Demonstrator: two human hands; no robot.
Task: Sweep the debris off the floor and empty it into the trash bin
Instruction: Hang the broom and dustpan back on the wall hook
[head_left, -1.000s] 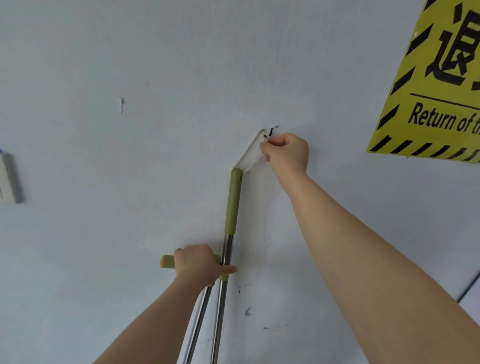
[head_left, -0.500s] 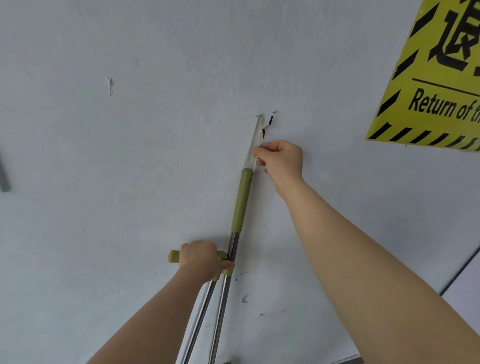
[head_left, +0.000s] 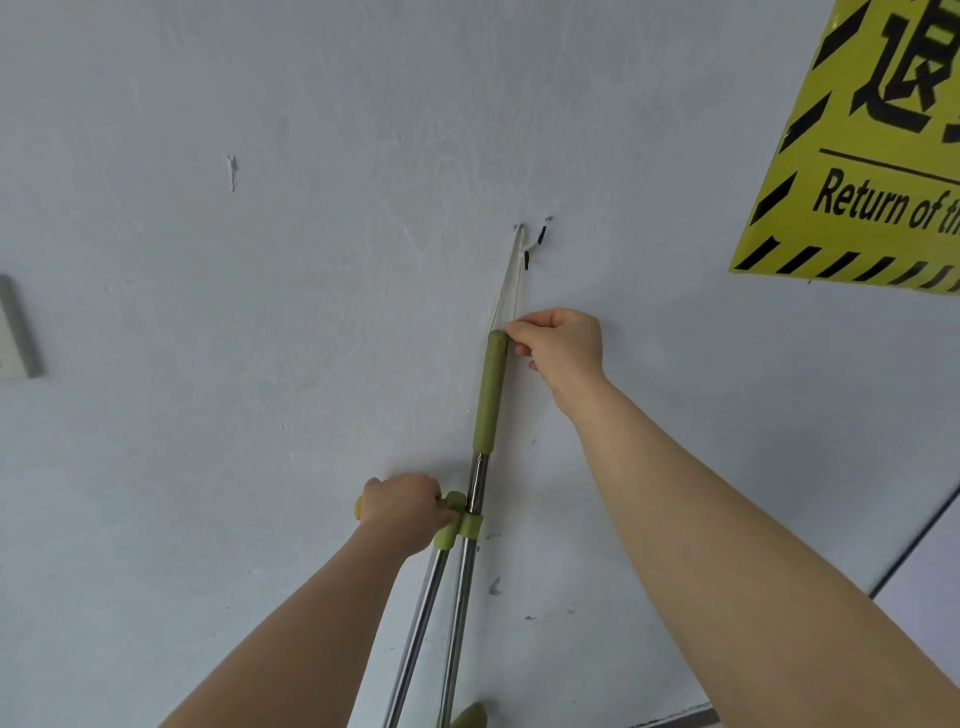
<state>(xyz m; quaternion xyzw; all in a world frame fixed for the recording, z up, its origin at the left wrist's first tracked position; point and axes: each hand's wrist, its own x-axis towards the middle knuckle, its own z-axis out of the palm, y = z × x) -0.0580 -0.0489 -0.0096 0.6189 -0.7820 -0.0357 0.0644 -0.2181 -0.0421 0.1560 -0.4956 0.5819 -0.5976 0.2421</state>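
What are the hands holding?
Left hand grips the dustpan handle's green end; right hand pinches the broom's hanging loop near its top.

You have two metal poles (head_left: 470, 561) at the lower centre, one white loop (head_left: 511, 280) on one wall hook (head_left: 530, 249) above them, one yellow sign (head_left: 857, 156) upper right, and one switch plate (head_left: 15, 332) at the left edge.

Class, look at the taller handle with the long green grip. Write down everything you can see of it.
The taller handle is a shiny metal pole topped by a long olive-green grip, seemingly rubber or foam. It leans slightly against the pale wall. A white cord loop runs from its top to a wall hook, stretched taut. The right hand pinches the cord at the grip's tip. A green clip joins it to a second pole, held by the left hand. Its lower end is out of view.
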